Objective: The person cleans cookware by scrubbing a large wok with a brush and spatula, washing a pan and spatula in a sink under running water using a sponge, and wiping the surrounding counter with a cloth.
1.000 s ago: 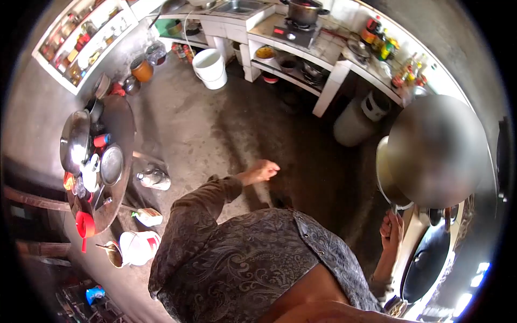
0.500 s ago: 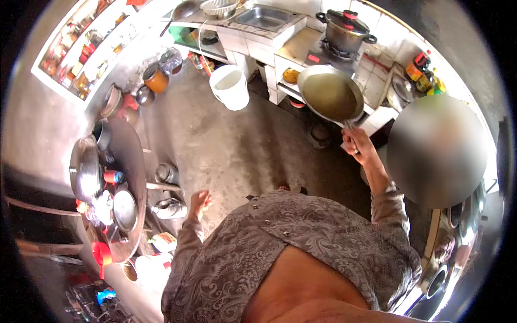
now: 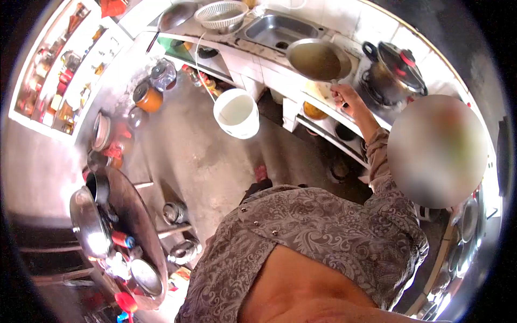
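My right hand (image 3: 347, 100) is closed around the handle of a wok (image 3: 319, 60), holding it out over the counter beside the sink. The inside of the wok looks olive-brown; I cannot tell whether that is liquid or its own surface. To the right of the wok, a dark lidded pot (image 3: 397, 74) with red-and-black fittings sits on the stove. The metal sink (image 3: 280, 31) lies just behind and to the left of the wok. My left hand is out of view.
A white bucket (image 3: 237, 114) stands on the floor ahead, a thin hose running down to it. A white strainer basket (image 3: 222, 16) rests on the counter. At left is a round table (image 3: 134, 215) with pans. A blurred circle hides the right side.
The wok and my right hand have moved from in front of the stove leftward to the counter by the sink. The camera view has shifted. My left hand has left the view.
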Demonstrator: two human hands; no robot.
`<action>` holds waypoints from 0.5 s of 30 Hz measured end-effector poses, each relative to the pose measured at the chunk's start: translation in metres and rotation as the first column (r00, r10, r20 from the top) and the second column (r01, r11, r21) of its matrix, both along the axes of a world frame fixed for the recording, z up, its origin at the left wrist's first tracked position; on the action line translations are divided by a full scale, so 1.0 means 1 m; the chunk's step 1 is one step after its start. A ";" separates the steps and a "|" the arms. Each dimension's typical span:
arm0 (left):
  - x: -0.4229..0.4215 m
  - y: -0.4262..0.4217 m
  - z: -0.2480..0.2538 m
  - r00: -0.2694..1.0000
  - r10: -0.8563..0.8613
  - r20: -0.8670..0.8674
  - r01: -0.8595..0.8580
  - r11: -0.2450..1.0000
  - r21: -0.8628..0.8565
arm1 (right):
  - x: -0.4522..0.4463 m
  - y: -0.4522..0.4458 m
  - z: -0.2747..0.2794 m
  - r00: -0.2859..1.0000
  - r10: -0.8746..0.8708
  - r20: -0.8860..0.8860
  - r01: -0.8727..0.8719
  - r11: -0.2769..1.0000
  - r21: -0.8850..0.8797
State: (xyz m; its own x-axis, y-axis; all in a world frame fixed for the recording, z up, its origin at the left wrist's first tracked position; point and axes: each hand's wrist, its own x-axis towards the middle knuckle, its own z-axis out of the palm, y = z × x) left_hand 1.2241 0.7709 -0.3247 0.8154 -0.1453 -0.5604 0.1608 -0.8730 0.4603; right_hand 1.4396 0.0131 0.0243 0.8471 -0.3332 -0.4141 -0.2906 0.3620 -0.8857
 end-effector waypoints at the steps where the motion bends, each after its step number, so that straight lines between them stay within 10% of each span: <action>1: 0.041 -0.008 -0.001 0.998 0.061 0.006 -0.061 0.996 -0.065 | 0.023 -0.008 -0.004 0.999 -0.029 -0.014 0.029 0.999 0.032; 3: 0.120 -0.028 -0.001 0.906 0.384 -0.177 -0.422 0.803 -0.421 | 0.064 -0.023 -0.008 0.997 -0.055 -0.058 0.056 0.998 0.020; 5: 0.197 -0.057 0.008 0.644 0.561 -0.520 -0.742 0.292 -0.603 | 0.101 -0.040 -0.015 0.993 -0.083 -0.079 0.082 0.997 -0.012; 7: 0.278 -0.114 0.110 0.733 0.549 -0.402 -0.679 0.551 -0.485 | 0.132 -0.055 -0.014 0.989 -0.077 -0.125 0.069 0.995 -0.071; 15: 0.518 -0.288 0.259 0.924 0.382 -0.015 -0.311 0.729 -0.610 | 0.233 -0.122 -0.019 0.978 0.005 -0.208 -0.079 0.933 -0.352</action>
